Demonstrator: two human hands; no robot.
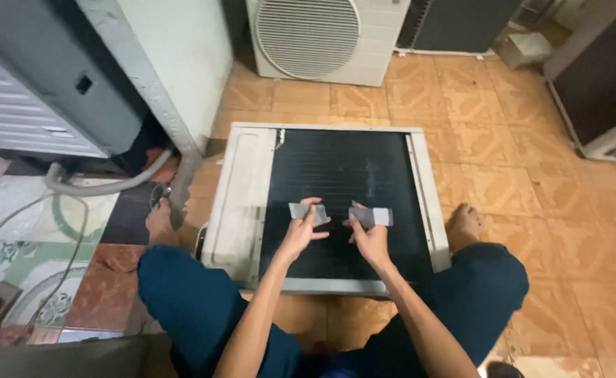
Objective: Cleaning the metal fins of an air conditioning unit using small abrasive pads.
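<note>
Left hand: the left hand (301,231) is clamped on a small grey flat piece (306,211), thumb over the top and fingers under it, held just above the dark fins.
Right hand: the right hand (369,236) is pinched on a second grey flat piece (373,217), whose pale end sticks out to the right past the fingers.
What the pieces are: they look like short metal or plastic fin combs or strips, but the view is too small and soft to tell which.
Where they sit: both pieces hover over the lower middle of the black coil face (343,189), near each other yet apart, with a narrow gap between the hands.
Unit: the air conditioner outdoor unit (241,203) lies flat on the tiled floor (504,189) with its coil upward, between the person's bare feet and blue-clad knees.
Around it: another outdoor unit with a round fan grille (308,28) stands behind, and a grey hose (105,183) curls at the left.
Risk to the fins: the thin fins bend easily, so a piece pressed down or dragged at an angle could flatten them; a pale scuffed streak (371,171) already shows higher up.
Risk of a drop: each grip is a light fingertip pinch, so a slip could let a piece fall onto the coil.
</note>
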